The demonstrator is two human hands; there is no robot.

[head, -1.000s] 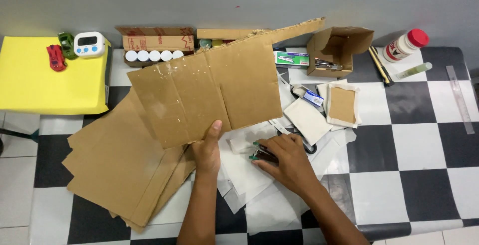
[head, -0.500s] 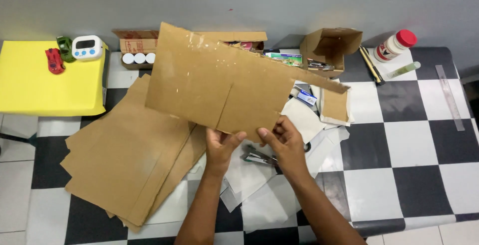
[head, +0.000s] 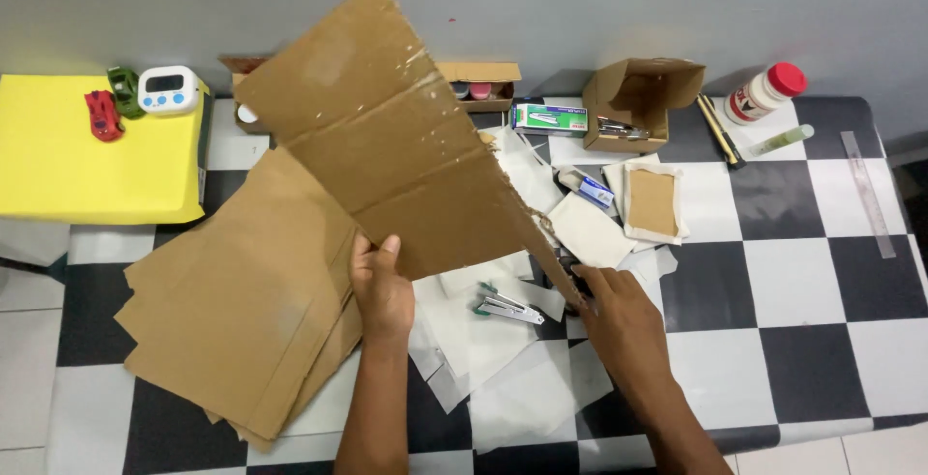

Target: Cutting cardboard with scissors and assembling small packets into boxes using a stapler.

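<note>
Large creased cardboard sheet (head: 387,137) held up off the table, tilted, upper corner toward the wall, lower corner down near the right hand. Left hand (head: 380,287) closed on the sheet's lower edge, thumb on the near face, fingers behind. Right hand (head: 619,316) pinching the sheet's lower right corner, fingers curled around it; exact finger contact hidden by the cardboard edge.

Stack of flat cardboard sheets (head: 242,301) lying on the checkered table (head: 793,282), left of the left forearm, partly under the raised sheet. White paper pieces (head: 503,359) scattered between the two forearms. Stapler (head: 507,307), silver with green trim, resting on the paper, between the hands, touched by neither.

Yellow box (head: 87,161) at the far left; red toy car (head: 101,115), green toy car (head: 124,90) and white digital timer (head: 167,88) on top of it. Open small cardboard box (head: 643,98) near the wall, right of centre. Green and white staple box (head: 549,117) just beside it on the left. White bottle with red cap (head: 766,91) lying on its side further right. Clear ruler (head: 868,195) near the right table edge. Small cardboard rectangle on white paper (head: 653,201) right of the raised sheet.
</note>
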